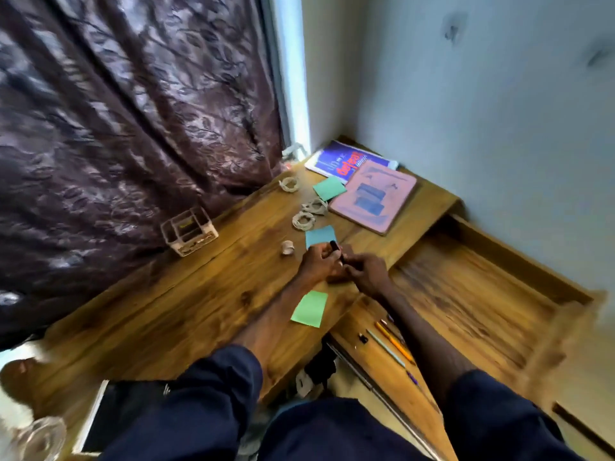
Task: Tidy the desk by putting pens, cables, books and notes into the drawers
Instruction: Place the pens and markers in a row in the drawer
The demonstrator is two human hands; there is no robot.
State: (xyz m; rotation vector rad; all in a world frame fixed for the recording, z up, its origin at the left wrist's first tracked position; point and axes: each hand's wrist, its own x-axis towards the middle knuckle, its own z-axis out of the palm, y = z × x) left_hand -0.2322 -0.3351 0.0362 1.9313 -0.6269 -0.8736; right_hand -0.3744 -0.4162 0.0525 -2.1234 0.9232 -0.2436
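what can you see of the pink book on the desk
The pink book lies flat and closed, cover up, near the far right corner of the wooden desk, turned at an angle to the desk's edge. Its cover looks matte and worn, with rounded corners, blurred dark blue blocks in the middle and faint marks above them. Its far corner overlaps the blue and white book. A green note lies at its left corner; whether they touch is unclear. Nothing rests on it.

Home study corner: curtain [133,128], wooden desk [186,304].
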